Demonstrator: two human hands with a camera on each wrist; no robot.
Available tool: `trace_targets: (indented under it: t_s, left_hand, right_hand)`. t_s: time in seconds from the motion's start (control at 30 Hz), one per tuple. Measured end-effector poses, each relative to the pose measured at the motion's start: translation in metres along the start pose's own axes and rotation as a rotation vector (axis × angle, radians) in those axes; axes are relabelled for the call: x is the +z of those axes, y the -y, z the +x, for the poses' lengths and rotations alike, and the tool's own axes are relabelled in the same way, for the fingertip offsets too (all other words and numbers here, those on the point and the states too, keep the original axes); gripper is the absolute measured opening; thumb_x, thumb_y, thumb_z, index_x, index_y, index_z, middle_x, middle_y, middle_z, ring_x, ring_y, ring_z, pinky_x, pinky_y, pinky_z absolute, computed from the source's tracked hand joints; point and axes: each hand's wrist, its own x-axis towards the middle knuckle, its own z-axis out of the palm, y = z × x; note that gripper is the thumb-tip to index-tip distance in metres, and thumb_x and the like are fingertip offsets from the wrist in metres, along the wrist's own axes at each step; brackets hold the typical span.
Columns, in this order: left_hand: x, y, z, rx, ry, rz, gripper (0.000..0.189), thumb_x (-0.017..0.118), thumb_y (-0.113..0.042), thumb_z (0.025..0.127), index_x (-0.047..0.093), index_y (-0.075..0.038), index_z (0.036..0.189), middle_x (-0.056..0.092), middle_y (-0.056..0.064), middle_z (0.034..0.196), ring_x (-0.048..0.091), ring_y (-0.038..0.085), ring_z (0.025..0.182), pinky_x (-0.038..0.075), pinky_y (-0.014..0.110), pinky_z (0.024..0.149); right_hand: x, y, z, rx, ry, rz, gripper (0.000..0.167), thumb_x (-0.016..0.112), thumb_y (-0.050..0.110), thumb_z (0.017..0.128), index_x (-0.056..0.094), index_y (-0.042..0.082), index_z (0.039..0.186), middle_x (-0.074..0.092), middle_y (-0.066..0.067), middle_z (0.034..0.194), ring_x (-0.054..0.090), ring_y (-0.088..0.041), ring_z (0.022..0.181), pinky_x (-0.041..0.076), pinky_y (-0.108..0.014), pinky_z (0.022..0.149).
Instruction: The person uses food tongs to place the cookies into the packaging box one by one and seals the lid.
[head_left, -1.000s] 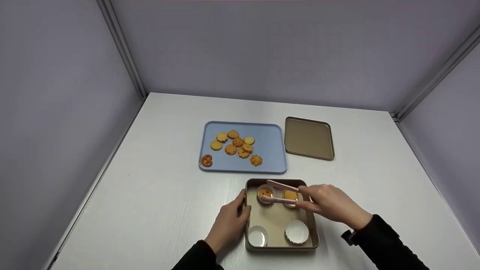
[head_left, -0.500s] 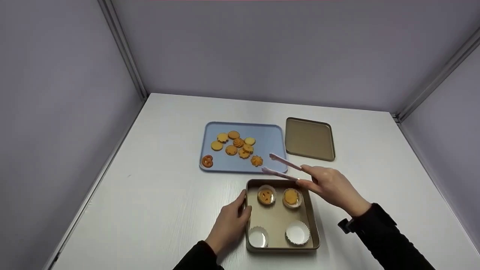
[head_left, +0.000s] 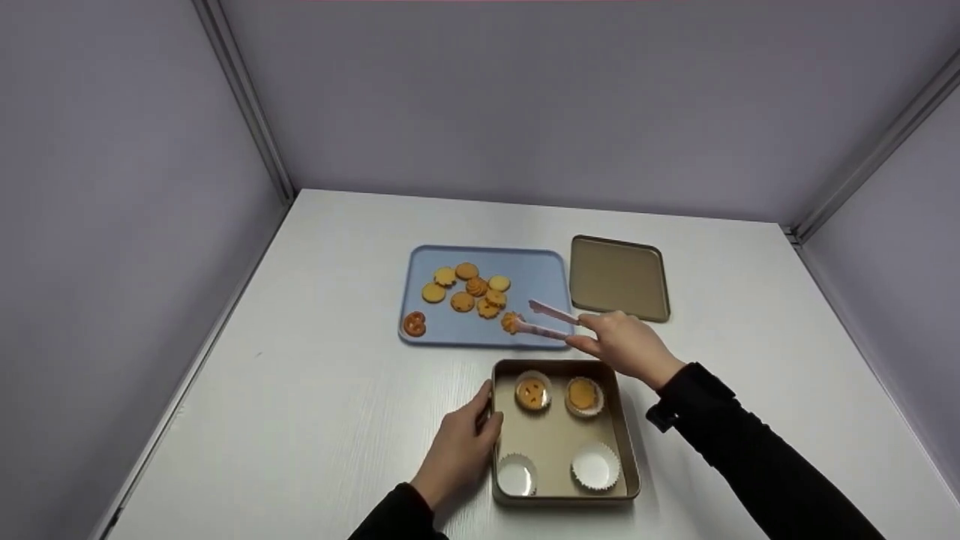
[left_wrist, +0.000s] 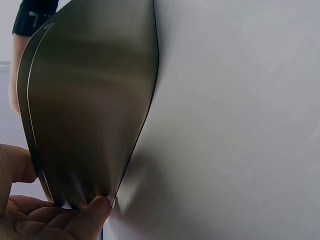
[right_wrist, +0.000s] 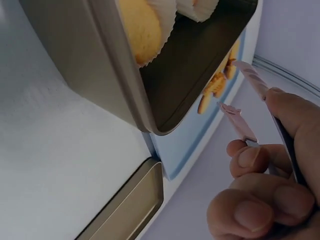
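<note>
My left hand grips the left wall of a gold-brown rectangular tin, thumb at the rim. Inside the tin, a round cookie and a yellow cookie sit in paper cups at the far end. Two white paper cups without cookies, one left and one right, stand at the near end. My right hand holds pink-tipped tongs with arms spread over the blue tray. The lower tong tip is at a flower-shaped cookie, partly covering it; contact is unclear.
Several cookies, among them a swirl cookie, lie grouped on the blue tray, with a pretzel in its near left corner. A flat gold-brown lid lies right of the tray. Walls enclose the white table.
My right hand has carried the tongs from above the tin's far cups forward to the blue tray, then left to the flower-shaped cookie. My left hand and the tin have stayed put.
</note>
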Motion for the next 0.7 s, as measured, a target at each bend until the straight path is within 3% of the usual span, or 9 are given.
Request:
trace_targets:
  t_s: [0.23, 0.7]
  left_hand:
    - [0.0, -0.001, -0.001, -0.018, 0.004, -0.029, 0.058, 0.055, -0.019, 0.106, 0.036, 0.003, 0.156, 0.047, 0.023, 0.153, 0.047, 0.033, 0.14, 0.039, 0.046, 0.117]
    - [0.001, -0.001, -0.003, -0.028, 0.0, -0.054, 0.059, 0.056, -0.021, 0.106, 0.035, 0.001, 0.157, 0.048, 0.022, 0.152, 0.047, 0.034, 0.14, 0.038, 0.047, 0.117]
  right_hand:
    - [0.007, 0.005, 0.022, 0.031, 0.135, -0.056, 0.033, 0.067, 0.034, 0.1, 0.069, 0.002, 0.091, 0.067, -0.012, 0.077, 0.066, -0.03, 0.066, 0.052, -0.044, 0.058]
    - [0.011, 0.009, 0.037, 0.075, 0.185, -0.096, 0.032, 0.068, 0.036, 0.099, 0.072, 0.004, 0.094, 0.069, -0.012, 0.082, 0.066, -0.031, 0.072, 0.051, -0.045, 0.058]
